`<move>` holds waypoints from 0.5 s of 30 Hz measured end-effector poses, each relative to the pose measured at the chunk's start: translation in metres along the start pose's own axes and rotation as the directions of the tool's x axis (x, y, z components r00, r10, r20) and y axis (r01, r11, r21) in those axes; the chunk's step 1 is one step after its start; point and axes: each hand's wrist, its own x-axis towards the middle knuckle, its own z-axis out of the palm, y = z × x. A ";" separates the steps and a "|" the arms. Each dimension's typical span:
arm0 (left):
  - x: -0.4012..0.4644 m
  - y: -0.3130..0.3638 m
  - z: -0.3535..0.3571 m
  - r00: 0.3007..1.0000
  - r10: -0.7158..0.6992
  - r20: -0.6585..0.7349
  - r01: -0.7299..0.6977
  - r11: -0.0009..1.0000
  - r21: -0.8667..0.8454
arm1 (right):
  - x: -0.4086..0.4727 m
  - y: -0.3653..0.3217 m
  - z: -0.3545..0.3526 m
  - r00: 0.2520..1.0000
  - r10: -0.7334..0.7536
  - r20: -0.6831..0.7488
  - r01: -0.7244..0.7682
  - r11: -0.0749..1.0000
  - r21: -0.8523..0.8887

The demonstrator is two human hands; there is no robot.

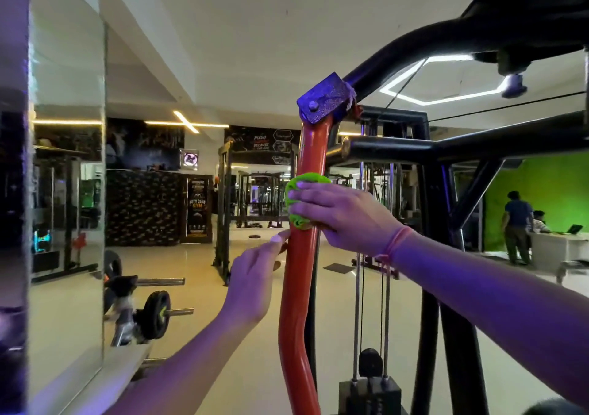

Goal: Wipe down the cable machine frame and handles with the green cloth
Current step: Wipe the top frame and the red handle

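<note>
Left hand (255,274) reaches up with loosely curled fingers, its fingertips touching the red bar (299,287) and holding nothing. Right hand (341,214) presses the bunched green cloth (294,202) against that bar, higher up, below the black frame (446,142).

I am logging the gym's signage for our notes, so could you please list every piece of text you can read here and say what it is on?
"CITY CLUB GYM": on the tall dark standing banner by the patterned back wall; the smaller lines above and below it are too blurred to read.
"PUSH" and "BECAUSE": on the black wall poster above the far rack; its other words are too blurred.
The small glowing square sign shows a logo only, no legible text.
</note>
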 end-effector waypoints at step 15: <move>-0.058 -0.062 -0.009 0.963 -0.264 -0.042 0.260 0.962 -0.086 | -0.089 -0.111 0.075 0.954 0.290 -0.075 -0.275 0.947 0.166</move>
